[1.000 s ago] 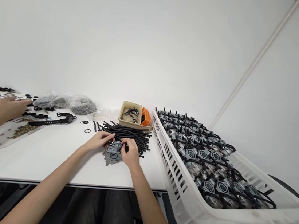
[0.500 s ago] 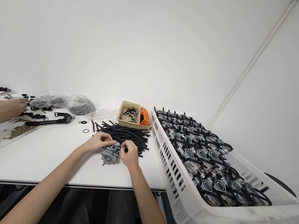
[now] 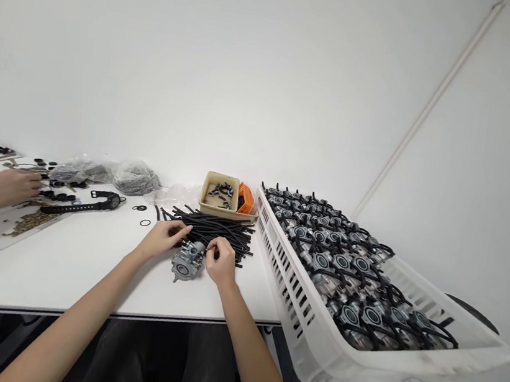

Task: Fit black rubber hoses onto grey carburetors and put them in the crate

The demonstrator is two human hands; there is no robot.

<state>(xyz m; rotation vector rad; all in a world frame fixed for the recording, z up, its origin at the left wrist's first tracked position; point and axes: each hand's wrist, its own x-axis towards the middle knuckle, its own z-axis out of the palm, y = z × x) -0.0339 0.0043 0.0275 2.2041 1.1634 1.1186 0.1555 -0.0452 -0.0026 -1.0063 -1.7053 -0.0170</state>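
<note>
A grey metal carburetor [image 3: 186,261] lies on the white table [image 3: 86,263] in front of me. My right hand [image 3: 222,262] pinches its upper right side with thumb and forefinger. My left hand [image 3: 163,239] is just above and left of the carburetor. Its fingers are pinched together at the near edge of a pile of black rubber tubes [image 3: 216,230]. What they grip is too small to make out.
A white slotted crate [image 3: 301,300] full of carburetors with tubes fitted fills the right side and overhangs the table edge. A beige box [image 3: 213,179] of clips and an orange part [image 3: 247,197] sit behind the tubes. Left: black watch [image 3: 88,204], O-rings [image 3: 144,222], parts bags [image 3: 137,177], a co-worker's hand [image 3: 9,185].
My left hand came off the carburetor and rose to the tube pile. The carburetor shifted slightly left. The co-worker's hand drew back a little to the left.
</note>
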